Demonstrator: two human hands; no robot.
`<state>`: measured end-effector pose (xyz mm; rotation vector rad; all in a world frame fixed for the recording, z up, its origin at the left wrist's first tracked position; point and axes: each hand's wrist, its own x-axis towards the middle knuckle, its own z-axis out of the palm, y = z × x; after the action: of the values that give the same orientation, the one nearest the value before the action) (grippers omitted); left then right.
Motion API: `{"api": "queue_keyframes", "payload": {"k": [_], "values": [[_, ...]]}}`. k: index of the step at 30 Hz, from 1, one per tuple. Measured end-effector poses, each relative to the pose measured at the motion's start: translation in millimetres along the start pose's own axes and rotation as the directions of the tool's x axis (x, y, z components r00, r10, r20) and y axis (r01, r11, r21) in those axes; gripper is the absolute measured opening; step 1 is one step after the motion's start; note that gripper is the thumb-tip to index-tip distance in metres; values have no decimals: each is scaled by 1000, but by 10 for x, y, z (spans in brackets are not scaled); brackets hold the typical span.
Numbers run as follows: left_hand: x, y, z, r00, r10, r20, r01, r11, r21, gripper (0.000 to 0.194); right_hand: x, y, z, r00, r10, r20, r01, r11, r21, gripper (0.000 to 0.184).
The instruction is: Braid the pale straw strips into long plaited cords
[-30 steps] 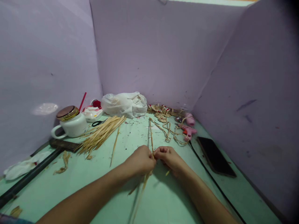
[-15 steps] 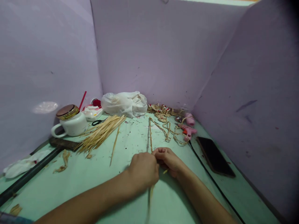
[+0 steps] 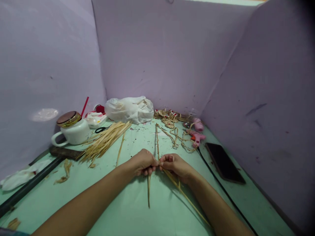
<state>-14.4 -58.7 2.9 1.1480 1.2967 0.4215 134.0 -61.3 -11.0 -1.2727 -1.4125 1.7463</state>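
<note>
My left hand (image 3: 142, 162) and my right hand (image 3: 175, 165) meet at the middle of the pale green table (image 3: 118, 203), both pinched on a thin braid of straw (image 3: 157, 139) that runs away from me toward the back. Loose straw strands (image 3: 149, 190) hang from the pinch point, one straight down under my left hand and others slanting right under my right forearm. The fingers of both hands are closed round the strands.
A bundle of straw (image 3: 105, 141) lies at the left with one loose strand beside it. Behind it stand a white lidded mug (image 3: 71, 129), scissors (image 3: 100, 129) and a white plastic bag (image 3: 130, 109). Braided pieces (image 3: 172, 123), a pink glue gun (image 3: 195, 137) with cord and a black phone (image 3: 223, 162) lie right. A dark bar (image 3: 31, 183) crosses left.
My left hand swung down over the strands and back up to the pinch point. The loose strands now spread apart, one straight down and others slanting right. My right hand barely moved.
</note>
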Motion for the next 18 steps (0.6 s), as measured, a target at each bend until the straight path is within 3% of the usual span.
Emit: {"api": "queue_keyframes", "payload": {"k": [6, 13, 18], "values": [[-70, 52, 77, 983, 89, -160, -74, 993, 95, 18, 50, 65, 32, 977, -198, -74, 171, 948, -270, 5], [-34, -6, 79, 976, 120, -181, -103, 989, 102, 22, -18, 63, 22, 954, -189, -235, 5, 789, -614, 15], [-19, -8, 84, 978, 94, -189, -88, 995, 40, 23, -185, -76, 147, 952, -253, -172, 51, 684, -728, 17]]}}
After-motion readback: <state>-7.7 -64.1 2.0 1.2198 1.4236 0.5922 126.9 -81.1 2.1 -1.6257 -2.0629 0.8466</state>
